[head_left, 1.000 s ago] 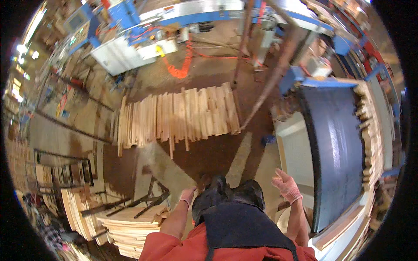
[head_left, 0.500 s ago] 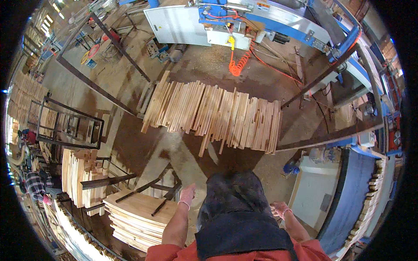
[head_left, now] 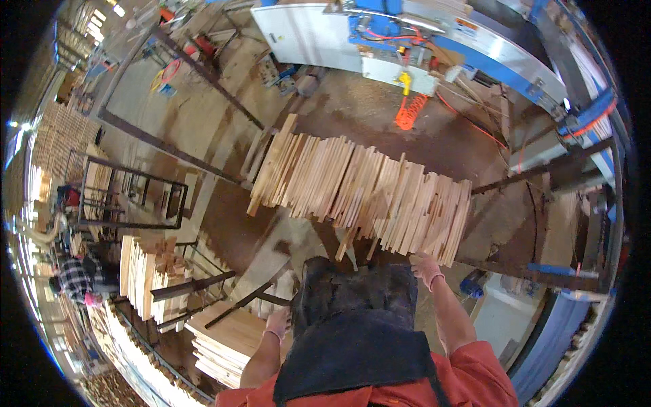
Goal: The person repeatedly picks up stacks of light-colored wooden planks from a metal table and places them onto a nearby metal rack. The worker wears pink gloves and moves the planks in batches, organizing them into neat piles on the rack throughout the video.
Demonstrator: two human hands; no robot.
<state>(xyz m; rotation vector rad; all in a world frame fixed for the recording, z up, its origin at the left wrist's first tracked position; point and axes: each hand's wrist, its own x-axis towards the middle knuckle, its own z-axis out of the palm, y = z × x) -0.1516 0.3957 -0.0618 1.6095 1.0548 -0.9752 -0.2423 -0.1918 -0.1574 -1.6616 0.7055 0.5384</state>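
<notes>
A long row of light wooden strips [head_left: 359, 183] lies side by side in front of me, their near ends uneven. My right hand [head_left: 427, 269], in a pinkish glove, reaches to the near ends of the strips at the row's right. Its fingers are stretched out and appear to touch them, not wrapped round any. My left hand [head_left: 277, 321], gloved alike, hangs beside my left leg with loosely extended fingers and holds nothing visible. Nearest to it is a stack of wide wooden panels [head_left: 234, 332].
Dark metal frame bars [head_left: 176, 152] run at the left, more at the right. A blue and white machine [head_left: 475, 41] with a coiled orange air hose [head_left: 411, 112] stands beyond. Upright boards [head_left: 139, 278] are at the left, near a person in a checked shirt [head_left: 80, 278].
My right hand has moved forward from beside my leg to the strips' near ends. The left has drawn back slightly toward my body. The whole view has turned and shifted.
</notes>
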